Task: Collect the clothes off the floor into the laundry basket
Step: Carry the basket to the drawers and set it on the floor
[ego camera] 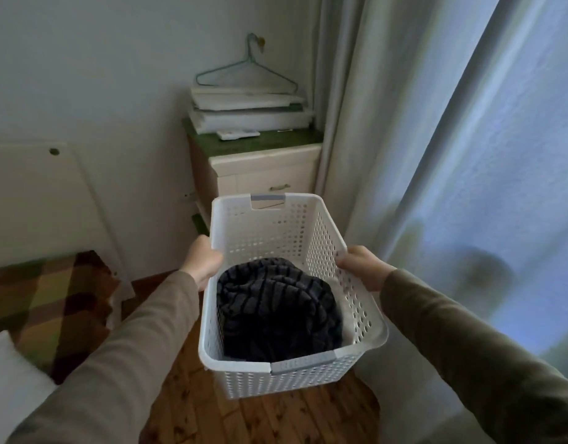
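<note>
I hold a white perforated laundry basket (356, 302) in front of me, above the wooden floor. My left hand (203, 261) grips its left rim and my right hand (361, 267) grips its right rim. Inside lies a dark striped garment (276, 306), bunched up on the bottom. No other clothes show on the visible floor.
A cream cabinet (263, 174) with a green top stands ahead, stacked with white boxes and a wire hanger (244, 70). Pale curtains (436, 155) hang on the right. A bed with a checked blanket (52, 309) lies on the left. Wooden floor (193, 395) runs below.
</note>
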A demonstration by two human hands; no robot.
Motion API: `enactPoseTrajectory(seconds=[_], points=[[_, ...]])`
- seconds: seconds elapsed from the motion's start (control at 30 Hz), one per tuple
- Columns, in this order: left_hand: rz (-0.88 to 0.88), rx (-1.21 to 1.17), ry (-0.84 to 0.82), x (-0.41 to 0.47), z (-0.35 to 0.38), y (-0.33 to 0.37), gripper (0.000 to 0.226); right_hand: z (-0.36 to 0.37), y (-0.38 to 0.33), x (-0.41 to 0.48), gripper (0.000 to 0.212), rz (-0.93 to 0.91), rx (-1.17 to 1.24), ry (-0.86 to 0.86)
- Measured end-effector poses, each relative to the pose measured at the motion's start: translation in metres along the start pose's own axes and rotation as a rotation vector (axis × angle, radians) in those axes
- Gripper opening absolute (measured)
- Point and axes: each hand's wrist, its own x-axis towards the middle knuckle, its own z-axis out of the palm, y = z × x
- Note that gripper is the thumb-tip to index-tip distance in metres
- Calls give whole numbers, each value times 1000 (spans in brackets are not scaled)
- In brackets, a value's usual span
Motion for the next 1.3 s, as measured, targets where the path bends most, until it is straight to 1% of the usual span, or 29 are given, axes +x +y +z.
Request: enactPoseTrajectory(seconds=[0.1, 0.13, 0.2, 0.27, 0.37, 0.5, 0.67, 0.77, 0.9, 0.97, 1.07, 1.13, 1.23, 1.3], points=[[8, -5, -4, 27, 8, 7, 22, 1, -5, 23, 13, 36, 6, 30], [5, -3, -9, 33, 9, 8, 22, 1, -7, 28, 13, 43, 3, 40], [1, 7, -34, 48, 12, 9, 34, 3, -11, 39, 15, 69, 6, 48], [2, 26, -51, 72, 16, 11, 40, 7, -14, 55, 14, 97, 16, 67], [19, 29, -97, 105, 23, 16, 38, 12, -16, 78, 16, 135, 35, 111], [47, 23, -192, 146, 28, 19, 38, 20, -17, 104, 29, 204, 45, 171], [62, 51, -283, 193, 40, 15, 44, 38, -7, 133, 28, 259, 72, 247], [59, 62, -314, 209, 55, 9, 43, 46, 10, 148, 24, 287, 87, 283], [47, 117, -318, 222, 77, -5, 42, 54, 34, 165, 11, 332, 106, 318], [46, 123, -329, 224, 88, -13, 42, 58, 50, 174, 11, 353, 96, 325], [26, 113, -363, 228, 109, -28, 41, 69, 83, 189, 27, 385, 83, 317], [19, 103, -377, 233, 122, -43, 41, 79, 103, 197, 30, 407, 76, 310], [13, 127, -393, 246, 147, -76, 37, 96, 142, 211, 27, 436, 73, 309], [-1, 148, -399, 258, 164, -104, 38, 111, 173, 223, 18, 457, 94, 291]])
